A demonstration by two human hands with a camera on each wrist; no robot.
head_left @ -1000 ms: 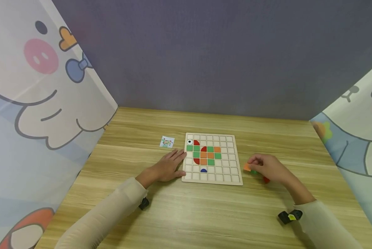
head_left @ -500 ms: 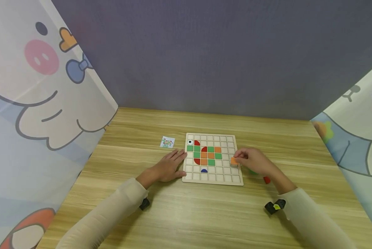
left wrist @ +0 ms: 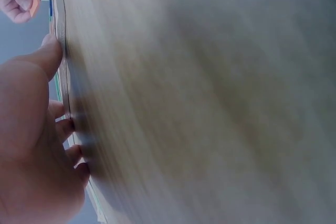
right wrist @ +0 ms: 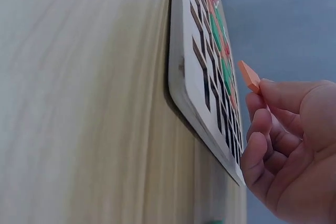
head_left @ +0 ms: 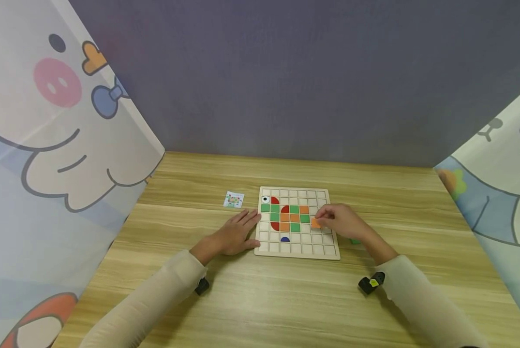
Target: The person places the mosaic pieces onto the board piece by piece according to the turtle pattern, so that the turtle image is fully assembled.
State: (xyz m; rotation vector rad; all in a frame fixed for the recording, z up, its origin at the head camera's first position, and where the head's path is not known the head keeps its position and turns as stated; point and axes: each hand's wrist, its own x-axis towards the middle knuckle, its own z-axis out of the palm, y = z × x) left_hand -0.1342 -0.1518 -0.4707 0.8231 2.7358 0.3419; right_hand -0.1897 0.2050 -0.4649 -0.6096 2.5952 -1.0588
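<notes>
A light wooden grid board (head_left: 296, 257) lies on the table with red, green and orange pieces, a blue half-round and an eye piece (head_left: 265, 199) set in its cells. My right hand (head_left: 342, 222) pinches an orange square tile (head_left: 315, 223) between thumb and forefinger, above the right part of the board. The right wrist view shows that orange tile (right wrist: 249, 77) held tilted, clear of the grid. At the board's left edge, my left hand (head_left: 235, 234) rests flat with straight fingers. In the left wrist view its thumb and fingertips touch the board's side.
A small printed card (head_left: 233, 199) lies left of the board. A green piece (head_left: 355, 241) sits on the table (head_left: 260, 299) to the right, partly under the right forearm. A grey panel (head_left: 286, 87) stands behind, with cartoon-printed walls at both sides.
My right hand has moved left from beside the board to over it, carrying the orange tile. The red piece at the right is now hidden by the arm. The left hand stays put.
</notes>
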